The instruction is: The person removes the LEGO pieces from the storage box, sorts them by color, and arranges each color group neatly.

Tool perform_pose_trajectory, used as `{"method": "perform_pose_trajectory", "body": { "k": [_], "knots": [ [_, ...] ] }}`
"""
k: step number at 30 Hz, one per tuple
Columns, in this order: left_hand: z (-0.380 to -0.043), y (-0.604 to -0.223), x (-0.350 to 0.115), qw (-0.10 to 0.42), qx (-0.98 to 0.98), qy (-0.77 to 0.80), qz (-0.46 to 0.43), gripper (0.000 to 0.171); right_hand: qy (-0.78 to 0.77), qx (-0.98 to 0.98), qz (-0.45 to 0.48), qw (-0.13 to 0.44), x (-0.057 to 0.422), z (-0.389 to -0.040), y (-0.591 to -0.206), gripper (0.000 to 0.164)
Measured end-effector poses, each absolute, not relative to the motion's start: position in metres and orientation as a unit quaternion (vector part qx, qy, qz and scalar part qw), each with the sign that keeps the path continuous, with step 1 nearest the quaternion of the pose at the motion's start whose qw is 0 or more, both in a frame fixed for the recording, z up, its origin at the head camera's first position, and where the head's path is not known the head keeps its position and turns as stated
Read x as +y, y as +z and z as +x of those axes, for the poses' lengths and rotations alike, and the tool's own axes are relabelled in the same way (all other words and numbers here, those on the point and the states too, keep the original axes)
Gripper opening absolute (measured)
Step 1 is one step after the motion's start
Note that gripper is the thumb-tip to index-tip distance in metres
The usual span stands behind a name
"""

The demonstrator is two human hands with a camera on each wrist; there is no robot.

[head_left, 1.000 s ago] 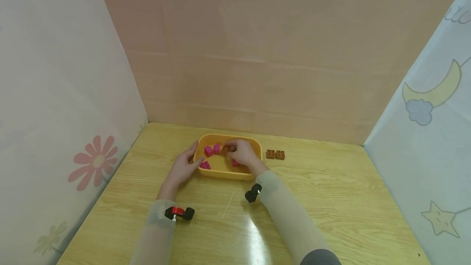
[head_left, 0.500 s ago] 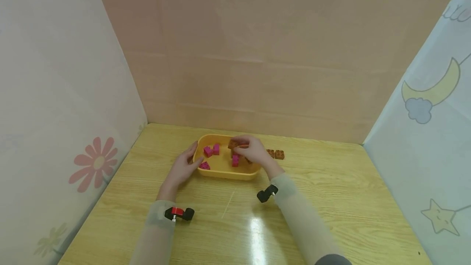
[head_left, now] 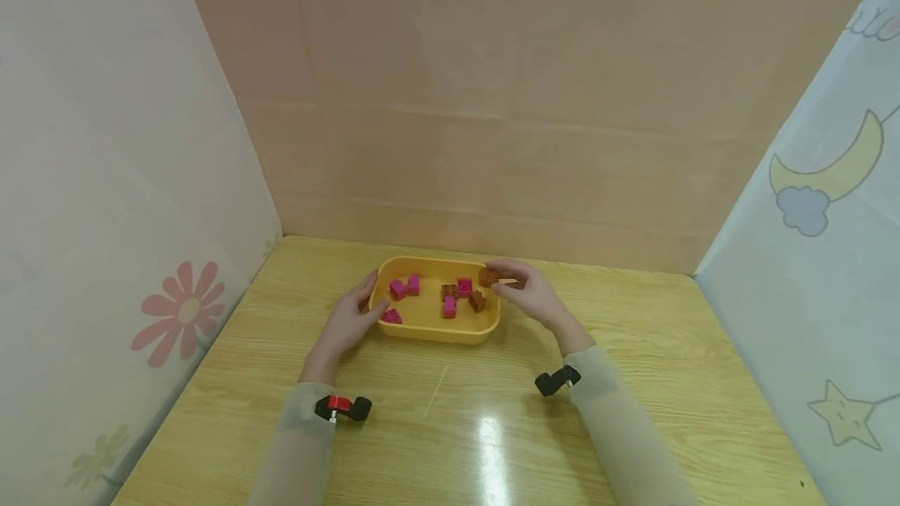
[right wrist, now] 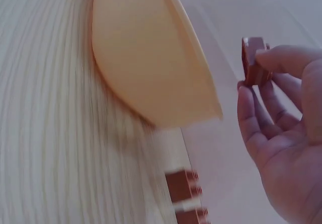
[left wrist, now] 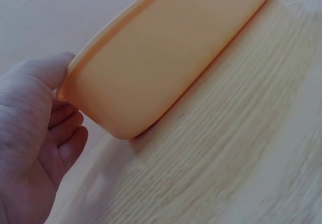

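Observation:
The yellow plastic tray (head_left: pixel 432 334) stands on the table, its left end gripped by my left hand (head_left: pixel 348 318), thumb at the rim and fingers outside. In the left wrist view, the hand (left wrist: pixel 30 128) holds the tray's corner. My right hand (head_left: pixel 534 299) pinches a brown toy building brick (head_left: pixel 488 277) over the tray's right rim. That same brick (right wrist: pixel 253 65) shows between thumb and fingers in the right wrist view. Inside the tray lie several pink bricks (head_left: pixel 449 308) and a couple of brown ones, such as a tilted brown brick (head_left: pixel 477 301).
Two more brown bricks (right wrist: pixel 178 186) sit on the table right of the tray; my right hand hides them in the head view. The wooden table (head_left: pixel 436 428) is bordered by a pinkish back sheet (head_left: pixel 436 115) and patterned side sheets (head_left: pixel 816 279).
My right hand has lifted a brown brick from inside the tray and carried it right to the tray's right rim. The left hand and tray have stayed still.

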State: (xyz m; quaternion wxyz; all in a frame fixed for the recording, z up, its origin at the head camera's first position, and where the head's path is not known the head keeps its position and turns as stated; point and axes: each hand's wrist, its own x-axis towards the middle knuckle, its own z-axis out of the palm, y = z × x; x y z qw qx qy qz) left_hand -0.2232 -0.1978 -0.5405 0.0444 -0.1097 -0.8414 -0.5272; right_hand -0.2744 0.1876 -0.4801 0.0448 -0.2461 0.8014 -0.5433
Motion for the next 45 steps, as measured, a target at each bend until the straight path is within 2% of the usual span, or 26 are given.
{"method": "perform_pose_trajectory", "body": {
  "k": [11,18,30,38,45],
  "knots": [
    [-0.223,-0.542,-0.197,0.041,-0.837,-0.535,-0.109,0.072,-0.562,0.794,-0.231,0.011,0.245,-0.268,-0.489,0.044],
    [-0.223,-0.544,-0.197,0.043,-0.839,-0.53,-0.111,0.073,-0.529,0.828,-0.186,0.016,0.273,-0.265,-0.501,0.049],
    [-0.222,-0.543,-0.197,0.036,-0.838,-0.536,-0.1,0.073,-0.499,0.856,-0.132,0.001,0.301,-0.265,-0.522,0.05],
    [-0.223,-0.543,-0.197,0.036,-0.84,-0.531,-0.107,0.073,-0.513,0.853,-0.093,0.019,0.314,-0.27,-0.538,0.05],
    [-0.221,-0.542,-0.196,0.035,-0.838,-0.534,-0.102,0.072,-0.501,0.861,-0.093,0.005,0.317,-0.278,-0.545,0.049]
  ]
}}
